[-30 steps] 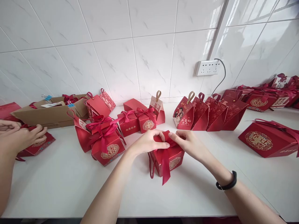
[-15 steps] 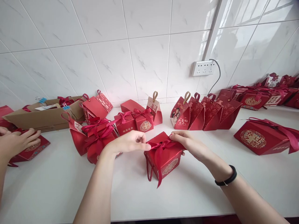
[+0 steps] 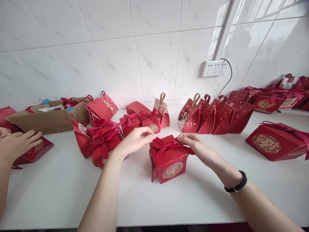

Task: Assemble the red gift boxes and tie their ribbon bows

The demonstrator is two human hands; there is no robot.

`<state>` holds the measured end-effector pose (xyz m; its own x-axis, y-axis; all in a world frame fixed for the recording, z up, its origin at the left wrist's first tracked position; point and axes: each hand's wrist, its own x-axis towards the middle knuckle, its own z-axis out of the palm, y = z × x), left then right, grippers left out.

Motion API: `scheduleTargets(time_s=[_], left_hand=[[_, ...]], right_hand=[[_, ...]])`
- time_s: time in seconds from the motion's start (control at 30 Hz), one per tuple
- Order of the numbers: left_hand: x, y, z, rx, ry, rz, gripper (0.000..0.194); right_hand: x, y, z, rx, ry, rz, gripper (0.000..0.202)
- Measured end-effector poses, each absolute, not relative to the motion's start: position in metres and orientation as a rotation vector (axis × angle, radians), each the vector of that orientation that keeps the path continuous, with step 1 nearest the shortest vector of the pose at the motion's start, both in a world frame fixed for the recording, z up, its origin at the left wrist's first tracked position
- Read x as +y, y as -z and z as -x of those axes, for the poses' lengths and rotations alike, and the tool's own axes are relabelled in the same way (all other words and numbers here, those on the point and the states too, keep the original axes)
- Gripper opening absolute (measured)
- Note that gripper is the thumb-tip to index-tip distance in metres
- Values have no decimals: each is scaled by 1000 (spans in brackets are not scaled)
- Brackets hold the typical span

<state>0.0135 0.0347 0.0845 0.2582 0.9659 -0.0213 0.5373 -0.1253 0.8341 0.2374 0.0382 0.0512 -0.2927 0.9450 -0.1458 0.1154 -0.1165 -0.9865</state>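
A small red gift box (image 3: 170,162) with a gold round emblem stands on the white counter (image 3: 60,193) in front of me. A red ribbon bow (image 3: 166,145) lies across its top. My left hand (image 3: 135,140) pinches the bow's left loop. My right hand (image 3: 193,145), with a black band on its wrist, pinches the right loop. A red cord handle hangs down the box's left side.
Several red gift boxes and bags (image 3: 214,114) line the tiled wall, with more at the far right (image 3: 275,143). A brown cardboard box (image 3: 48,117) sits at the left. Another person's hand (image 3: 18,143) rests on a flat red box at the left edge. A wall socket (image 3: 213,67) has a cable.
The box has turned, so its emblem side now faces me more squarely. Both my hands have pulled the bow's loops outward. The other person's hands have barely moved.
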Motion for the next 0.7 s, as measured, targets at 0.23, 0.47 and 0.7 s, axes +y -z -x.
scheduleTargets(time_s=[0.23,0.47,0.7], left_hand=[[34,-88,-7,1288,-521,-1669,38],[34,-88,2,1200,-198,-1635,35],[36,-86,4,1217,-134,-1698,31]], right_hand=[[39,-61,-243,-1603,-1551,1210,32],[44,-64,-254,-1765,-1585,1147,32],[46,-64,-260,-1811,-1562,1129,32]])
